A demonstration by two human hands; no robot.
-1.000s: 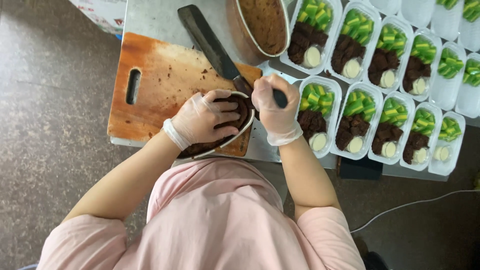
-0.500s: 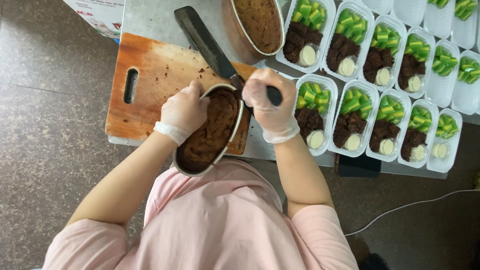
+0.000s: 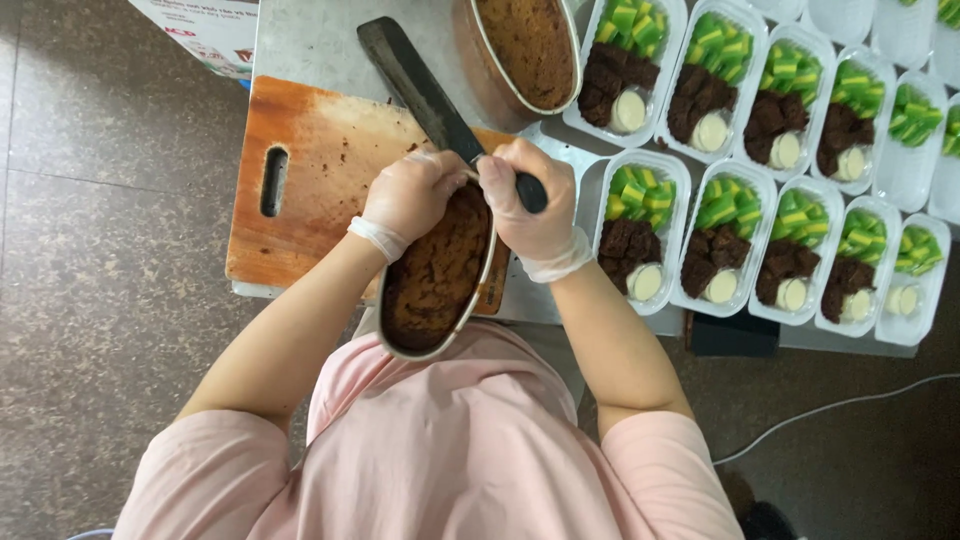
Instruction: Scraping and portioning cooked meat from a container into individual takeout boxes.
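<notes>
L hand (image 3: 415,195), gloved, grips the far rim of an oval metal pan (image 3: 437,275) of brown cake, fingers curled tight over the edge; pan runs from the hand toward 6 o'clock, tilted over the near edge of the wooden cutting board (image 3: 320,170). R hand (image 3: 530,205), just beside at 3 o'clock, is closed round the dark handle of a big cleaver (image 3: 425,95); blade points to 11 o'clock over the board. Second cake pan (image 3: 525,45) at 12. White trays (image 3: 640,225) w/ brown cubes & green pieces at 2–3 o'clock.
</notes>
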